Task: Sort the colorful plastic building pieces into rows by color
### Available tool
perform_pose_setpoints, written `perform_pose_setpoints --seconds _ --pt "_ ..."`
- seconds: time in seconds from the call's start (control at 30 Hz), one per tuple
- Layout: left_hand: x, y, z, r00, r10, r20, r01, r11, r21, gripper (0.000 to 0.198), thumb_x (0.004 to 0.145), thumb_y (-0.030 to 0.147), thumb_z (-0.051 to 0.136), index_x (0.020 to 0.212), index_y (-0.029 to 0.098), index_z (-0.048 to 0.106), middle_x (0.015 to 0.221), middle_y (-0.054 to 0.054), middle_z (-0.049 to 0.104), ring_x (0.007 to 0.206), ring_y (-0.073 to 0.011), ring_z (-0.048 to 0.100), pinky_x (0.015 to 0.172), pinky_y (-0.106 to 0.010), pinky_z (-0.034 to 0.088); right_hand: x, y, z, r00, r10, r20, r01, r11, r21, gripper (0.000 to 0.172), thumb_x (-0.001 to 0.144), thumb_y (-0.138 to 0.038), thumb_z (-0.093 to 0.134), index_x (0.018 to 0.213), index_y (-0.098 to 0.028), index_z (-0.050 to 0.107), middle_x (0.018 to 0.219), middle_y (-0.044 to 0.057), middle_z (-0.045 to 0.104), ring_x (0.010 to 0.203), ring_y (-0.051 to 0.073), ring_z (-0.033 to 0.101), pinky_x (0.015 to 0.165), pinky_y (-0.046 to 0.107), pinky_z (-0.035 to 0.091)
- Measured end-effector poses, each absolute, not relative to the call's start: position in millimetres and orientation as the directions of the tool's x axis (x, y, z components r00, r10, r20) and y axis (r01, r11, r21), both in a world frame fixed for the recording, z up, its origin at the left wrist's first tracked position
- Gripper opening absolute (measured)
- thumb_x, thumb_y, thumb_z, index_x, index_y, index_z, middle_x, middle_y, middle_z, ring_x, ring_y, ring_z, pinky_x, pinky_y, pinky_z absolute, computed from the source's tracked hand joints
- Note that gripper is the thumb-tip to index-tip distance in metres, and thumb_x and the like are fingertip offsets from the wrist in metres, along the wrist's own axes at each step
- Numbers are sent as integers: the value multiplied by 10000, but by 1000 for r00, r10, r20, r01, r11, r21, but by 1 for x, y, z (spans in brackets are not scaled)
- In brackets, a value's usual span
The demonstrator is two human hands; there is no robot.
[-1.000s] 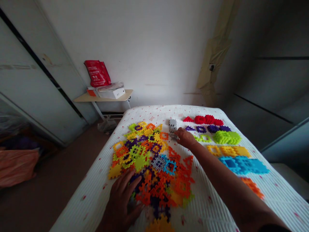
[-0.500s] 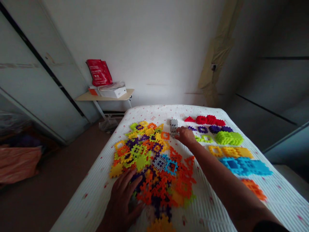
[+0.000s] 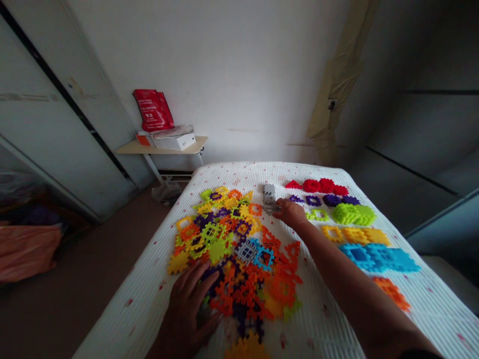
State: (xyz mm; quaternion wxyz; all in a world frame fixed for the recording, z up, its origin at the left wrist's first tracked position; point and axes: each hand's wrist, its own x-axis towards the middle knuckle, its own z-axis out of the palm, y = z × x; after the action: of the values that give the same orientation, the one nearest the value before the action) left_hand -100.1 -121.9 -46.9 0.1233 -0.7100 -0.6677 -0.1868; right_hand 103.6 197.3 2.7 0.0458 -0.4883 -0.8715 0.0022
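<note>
On the bed (image 3: 127,319), a heap of interlocking plastic blocks (image 3: 220,249) lies left of sorted rows of blocks (image 3: 355,234) (about 2 o'clock from it). Behind, at 11 o'clock, a side table (image 3: 129,148) bears a box (image 3: 175,143) topped by a bag (image 3: 153,110).

Left hand (image 3: 187,304) spread on a heap of multicoloured plastic waffle blocks (image 3: 220,244) on a bed (image 3: 127,309); right hand (image 3: 291,213) just beside a grey block stack (image 3: 268,198), near a lime-green block stack (image 3: 354,214).
</note>
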Motion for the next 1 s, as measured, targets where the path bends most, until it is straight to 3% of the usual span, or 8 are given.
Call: perform_pose_setpoints --seconds 0.13,0.33,0.5,1.0 --pt "-101 -122 -47 46 897 439 994 -86 72 682 747 485 596 1363 270 399 1432 -89 395 1295 -323 357 1010 -481 359 101 195 0 -518 850 95 851 523 -36 284 835 -351 531 1075 -210 589 1064 83 660 864 204 639 647 257 441" --pt "-101 -122 -48 41 904 427 993 -83 80 684 748 489 595 1365 272 394 1435 -86 389 1309 -324 336 1026 -486 335 99 195 7 -606 785 129 790 613 -18 343 813 -283 547 1149 -214 560 1140 74 632 972 202 600 711 258 448" --pt "-101 -122 -47 43 896 443 992 -91 88 674 745 482 606 1352 258 417 1417 -87 416 1305 -319 344 1020 -480 344 92 194 8 -698 707 111 712 702 10 287 787 -238 578 1070 -201 608 1066 65 655 1012 201 570 744 247 443" --pt "-100 -122 -47 42 907 419 994 -79 72 667 757 468 595 1360 255 405 1432 -95 391 1313 -326 326 1012 -494 358 85 196 12 -750 660 36 661 747 74 273 804 -262 575 1068 -211 618 1079 84 653 1041 237 552 813 317 434"
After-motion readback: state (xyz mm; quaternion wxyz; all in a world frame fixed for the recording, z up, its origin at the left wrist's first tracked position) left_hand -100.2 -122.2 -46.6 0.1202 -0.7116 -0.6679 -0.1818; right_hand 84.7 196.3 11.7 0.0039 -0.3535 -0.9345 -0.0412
